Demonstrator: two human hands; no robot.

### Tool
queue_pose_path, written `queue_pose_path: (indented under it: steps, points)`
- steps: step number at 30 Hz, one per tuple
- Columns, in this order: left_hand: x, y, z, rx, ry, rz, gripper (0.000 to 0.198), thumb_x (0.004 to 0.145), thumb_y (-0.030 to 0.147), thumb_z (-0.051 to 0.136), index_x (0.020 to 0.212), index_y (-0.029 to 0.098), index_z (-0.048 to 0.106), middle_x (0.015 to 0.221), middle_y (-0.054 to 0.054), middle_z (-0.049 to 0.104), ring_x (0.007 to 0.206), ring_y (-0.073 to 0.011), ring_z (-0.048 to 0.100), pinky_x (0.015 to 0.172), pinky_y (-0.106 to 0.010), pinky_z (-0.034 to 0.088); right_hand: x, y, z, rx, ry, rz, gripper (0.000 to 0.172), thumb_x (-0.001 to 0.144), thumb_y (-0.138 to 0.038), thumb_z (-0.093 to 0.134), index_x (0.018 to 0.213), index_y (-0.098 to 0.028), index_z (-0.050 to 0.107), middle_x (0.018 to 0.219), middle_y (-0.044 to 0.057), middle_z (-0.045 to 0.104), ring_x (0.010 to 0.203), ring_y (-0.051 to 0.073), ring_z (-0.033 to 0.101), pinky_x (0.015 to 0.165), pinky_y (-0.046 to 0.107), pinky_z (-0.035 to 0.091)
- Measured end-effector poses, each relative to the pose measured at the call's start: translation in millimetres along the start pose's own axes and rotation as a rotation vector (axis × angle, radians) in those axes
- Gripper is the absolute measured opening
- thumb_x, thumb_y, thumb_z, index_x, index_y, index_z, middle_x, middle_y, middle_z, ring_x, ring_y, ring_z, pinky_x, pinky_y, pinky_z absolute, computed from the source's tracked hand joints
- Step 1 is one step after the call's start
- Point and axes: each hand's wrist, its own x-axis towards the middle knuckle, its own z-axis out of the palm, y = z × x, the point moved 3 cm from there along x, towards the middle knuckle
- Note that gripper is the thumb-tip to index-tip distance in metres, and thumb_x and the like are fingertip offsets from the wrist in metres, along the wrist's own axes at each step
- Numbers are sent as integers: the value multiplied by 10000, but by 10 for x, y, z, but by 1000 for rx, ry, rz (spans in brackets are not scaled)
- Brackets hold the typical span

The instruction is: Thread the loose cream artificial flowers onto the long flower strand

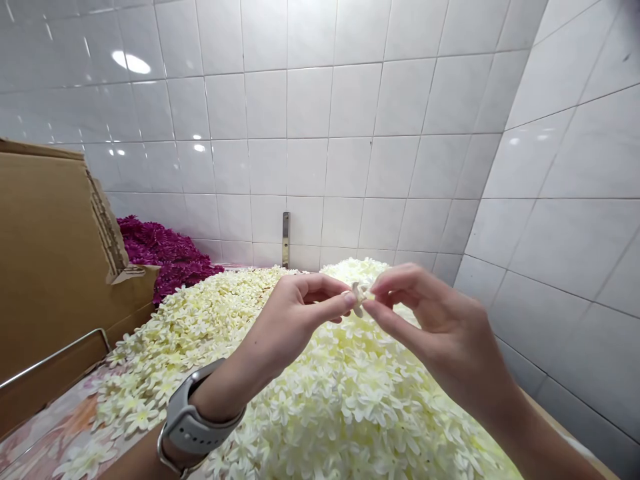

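Observation:
Between my two hands is a small white flower, seen side-on above the heap. My left hand pinches one side of it with thumb and forefinger. From the other side, my right hand pinches it at its pale yellow centre. Below both hands spreads a large pile of white artificial-looking flowers with yellowish centres. Another mound of loose cream flowers lies to the left. A grey watch strap circles my left wrist.
A cardboard box with a torn edge stands at the left, with a metal rod in front. Behind it are magenta flowers. White tiled walls close off the back and right. A metal strip stands against the back wall.

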Motion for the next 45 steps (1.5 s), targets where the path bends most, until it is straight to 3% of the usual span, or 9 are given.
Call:
queue_pose_path:
  steps: [3,8,13,17,23,32,38,45]
  points:
    - [11,-39,1,-36,-14,-26,106,695,261,715,657,162,707,677,-2,644,669,-115,552,653,-230,443,-7,11,31,33,-131,28,116,830,-314,653,829,-206,611,806,13,629,747,158,611,674,276,536]
    - [15,-58,-16,-56,-32,-57,109,652,251,757,618,166,699,634,14,640,640,-104,559,654,-220,452,6,60,32,89,-170,71,202,806,-383,685,818,-191,624,786,22,647,743,176,637,693,298,562]
    - [35,-32,-9,-70,-107,-50,158,727,315,697,702,166,740,701,-28,696,746,-150,621,744,-264,496,18,81,9,104,-123,84,218,795,-408,694,814,-196,645,799,23,661,764,183,648,722,295,574]
    - [37,-10,4,-90,-73,-29,119,733,261,686,700,163,744,651,-20,685,684,-141,618,714,-264,505,11,47,-11,82,-81,69,188,769,-383,723,807,-206,670,794,19,671,744,183,650,717,295,580]
    - [19,-40,43,-114,-14,23,88,689,218,734,639,147,718,547,15,611,565,-98,559,622,-226,479,-6,5,19,156,-120,107,124,784,-331,715,791,-211,688,774,7,679,726,166,656,691,257,574]
    - [113,-162,12,-108,-25,-58,131,690,283,735,726,157,742,696,-21,689,694,-133,617,707,-258,495,59,212,22,212,-106,252,208,787,-378,699,851,-185,654,814,28,669,763,154,638,698,235,552]
    - [110,-167,19,-32,2,-30,83,716,224,697,736,151,729,713,-20,679,728,-138,612,713,-253,483,46,231,27,202,-97,221,187,782,-370,698,822,-191,661,832,31,657,795,170,635,721,258,552]
    - [112,-114,-38,60,-60,-52,209,757,358,668,784,161,734,770,-29,692,780,-149,613,742,-257,481,50,177,-2,143,-151,108,89,825,-268,641,771,-196,638,799,10,633,791,144,610,732,238,534]
